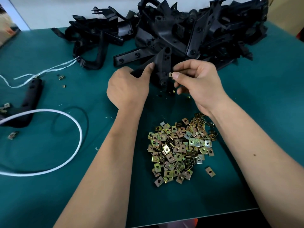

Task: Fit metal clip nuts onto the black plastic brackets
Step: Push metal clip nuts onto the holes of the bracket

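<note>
My left hand grips a black plastic bracket at its left side, holding it just above the green table. My right hand pinches a small metal clip nut between thumb and forefinger, right against the bracket's right edge. A heap of brass-coloured clip nuts lies on the table between my forearms. Behind my hands a big pile of black brackets fills the far side of the table.
A lone black bracket lies at the left with a few stray clip nuts near it. A white cord loops over the left of the table beside pale string. The table's near edge runs below the nut heap.
</note>
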`<state>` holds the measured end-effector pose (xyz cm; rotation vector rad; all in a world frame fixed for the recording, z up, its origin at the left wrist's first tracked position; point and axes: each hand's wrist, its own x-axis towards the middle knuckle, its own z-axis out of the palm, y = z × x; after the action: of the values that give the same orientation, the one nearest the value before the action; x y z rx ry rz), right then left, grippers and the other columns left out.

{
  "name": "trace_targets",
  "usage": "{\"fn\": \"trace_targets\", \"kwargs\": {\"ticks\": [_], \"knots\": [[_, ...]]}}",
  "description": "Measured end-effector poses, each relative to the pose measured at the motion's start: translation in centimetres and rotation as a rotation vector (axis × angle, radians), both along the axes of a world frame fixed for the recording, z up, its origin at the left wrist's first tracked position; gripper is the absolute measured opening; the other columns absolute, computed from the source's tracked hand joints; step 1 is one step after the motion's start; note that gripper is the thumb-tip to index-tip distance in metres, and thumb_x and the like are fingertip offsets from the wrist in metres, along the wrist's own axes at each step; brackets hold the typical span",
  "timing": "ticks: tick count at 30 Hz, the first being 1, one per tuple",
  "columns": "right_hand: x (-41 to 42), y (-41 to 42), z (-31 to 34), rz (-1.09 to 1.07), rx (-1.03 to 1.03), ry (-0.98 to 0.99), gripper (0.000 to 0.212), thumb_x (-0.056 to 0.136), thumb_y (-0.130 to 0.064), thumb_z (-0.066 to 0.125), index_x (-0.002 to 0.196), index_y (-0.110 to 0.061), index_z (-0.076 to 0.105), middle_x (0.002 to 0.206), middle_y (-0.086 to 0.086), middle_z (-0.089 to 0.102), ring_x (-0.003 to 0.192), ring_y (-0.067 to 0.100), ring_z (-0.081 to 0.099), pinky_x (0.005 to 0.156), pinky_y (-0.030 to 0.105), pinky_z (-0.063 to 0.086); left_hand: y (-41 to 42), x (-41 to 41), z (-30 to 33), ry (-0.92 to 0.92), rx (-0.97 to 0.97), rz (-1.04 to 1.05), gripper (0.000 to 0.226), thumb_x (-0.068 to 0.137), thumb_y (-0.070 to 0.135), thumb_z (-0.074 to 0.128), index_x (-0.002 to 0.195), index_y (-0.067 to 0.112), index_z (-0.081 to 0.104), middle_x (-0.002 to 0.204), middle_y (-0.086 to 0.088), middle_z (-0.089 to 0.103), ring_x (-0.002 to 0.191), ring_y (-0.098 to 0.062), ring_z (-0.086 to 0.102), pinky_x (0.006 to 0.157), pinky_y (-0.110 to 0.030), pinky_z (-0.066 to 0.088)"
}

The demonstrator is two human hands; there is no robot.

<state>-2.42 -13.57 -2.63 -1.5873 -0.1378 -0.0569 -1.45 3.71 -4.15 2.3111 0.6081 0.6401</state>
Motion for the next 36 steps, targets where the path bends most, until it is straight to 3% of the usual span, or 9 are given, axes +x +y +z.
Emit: {"fn": "trace_targets", "kwargs": {"ticks": [7, 12, 16, 19, 21, 23, 27, 32, 36], "knots": [[-0.2, -0.1, 0.3, 0.022, 0.028, 0.001, 0.017, 0.088, 0.007, 0.073, 0.096, -0.004, 0.063, 0.073, 0.009, 0.068, 0.059, 0.016, 0.064, 0.053, 0.024, 0.054, -0.8, -0.2, 0.0, 0.008, 0.147, -0.012, 0.065, 0.078, 0.085, 0.056, 0.073, 0.02, 0.061, 0.082, -0.001, 0.067, 0.081, -0.028, 0.063, 0.067, -0.041, 0.05], [-0.4, -0.1, 0.3, -0.004, 0.102, -0.034, 0.02, 0.086, 0.005, 0.076, 0.09, -0.007, 0.06, 0.068, 0.008, 0.066, 0.053, 0.016, 0.061, 0.047, 0.024, 0.049, -1.9, -0.7, 0.1, -0.062, 0.233, 0.006, 0.066, 0.083, 0.082, 0.054, 0.086, 0.017, 0.068, 0.093, -0.006, 0.066, 0.091, -0.032, 0.062, 0.073, -0.042, 0.047], [0.2, -0.9, 0.5, 0.02, 0.014, -0.042, 0.013, 0.088, -0.005, 0.078, 0.088, -0.007, 0.066, 0.069, 0.005, 0.069, 0.056, 0.015, 0.062, 0.048, 0.023, 0.049, -1.4, -0.4, 0.4, -0.077, 0.182, 0.007, 0.065, 0.08, 0.084, 0.054, 0.08, 0.021, 0.065, 0.088, -0.002, 0.068, 0.086, -0.029, 0.062, 0.074, -0.044, 0.052], [0.9, -2.4, 0.3, -0.05, -0.356, -0.105, 0.023, 0.089, -0.034, 0.079, 0.077, -0.015, 0.073, 0.067, -0.006, 0.068, 0.056, 0.006, 0.057, 0.052, 0.023, 0.046, -0.5, -0.1, 0.1, -0.04, 0.128, 0.013, 0.064, 0.077, 0.086, 0.055, 0.067, 0.022, 0.056, 0.078, 0.001, 0.066, 0.076, -0.026, 0.061, 0.064, -0.038, 0.046], [1.0, -3.0, 0.0, -0.081, -0.743, -0.129, 0.031, 0.078, -0.056, 0.082, 0.073, -0.026, 0.074, 0.067, -0.013, 0.068, 0.061, 0.001, 0.059, 0.058, 0.022, 0.045, 0.4, 0.0, 0.0, -0.041, 0.081, 0.05, 0.067, 0.077, 0.085, 0.056, 0.062, 0.02, 0.049, 0.07, 0.001, 0.062, 0.069, -0.025, 0.058, 0.058, -0.035, 0.037], [0.8, -2.6, -0.1, -0.074, -0.908, -0.098, 0.038, 0.065, -0.065, 0.085, 0.074, -0.03, 0.074, 0.07, -0.013, 0.069, 0.068, 0.002, 0.063, 0.06, 0.025, 0.048, 1.1, 0.1, 0.0, -0.053, 0.035, 0.082, 0.067, 0.078, 0.083, 0.058, 0.06, 0.02, 0.044, 0.064, 0.003, 0.056, 0.062, -0.024, 0.053, 0.054, -0.034, 0.031], [0.5, -0.7, -0.8, -0.044, -0.875, -0.113, 0.033, 0.068, -0.051, 0.091, 0.084, -0.027, 0.075, 0.075, -0.011, 0.066, 0.069, 0.005, 0.061, 0.06, 0.025, 0.044, 1.7, 0.1, -0.1, -0.045, -0.01, 0.086, 0.068, 0.078, 0.083, 0.059, 0.059, 0.02, 0.041, 0.056, 0.006, 0.048, 0.052, -0.016, 0.044, 0.048, -0.033, 0.024], [0.4, -0.7, -0.5, 0.068, -0.971, -0.182, 0.016, 0.088, -0.035, 0.08, 0.089, -0.019, 0.075, 0.08, -0.007, 0.067, 0.075, 0.012, 0.063, 0.068, 0.029, 0.05, 1.6, 0.0, -0.2, -0.043, 0.014, 0.047, 0.07, 0.077, 0.083, 0.059, 0.065, 0.014, 0.055, 0.06, 0.004, 0.056, 0.061, -0.025, 0.057, 0.058, -0.04, 0.047], [0.4, -1.7, 0.2, -0.052, -0.931, -0.215, 0.012, 0.097, -0.025, 0.07, 0.089, -0.018, 0.077, 0.085, -0.003, 0.07, 0.077, 0.012, 0.063, 0.076, 0.028, 0.049, 1.3, -0.1, -0.2, -0.04, 0.021, 0.018, 0.071, 0.076, 0.084, 0.059, 0.062, 0.014, 0.053, 0.057, 0.003, 0.055, 0.06, -0.025, 0.057, 0.057, -0.038, 0.047]]}}
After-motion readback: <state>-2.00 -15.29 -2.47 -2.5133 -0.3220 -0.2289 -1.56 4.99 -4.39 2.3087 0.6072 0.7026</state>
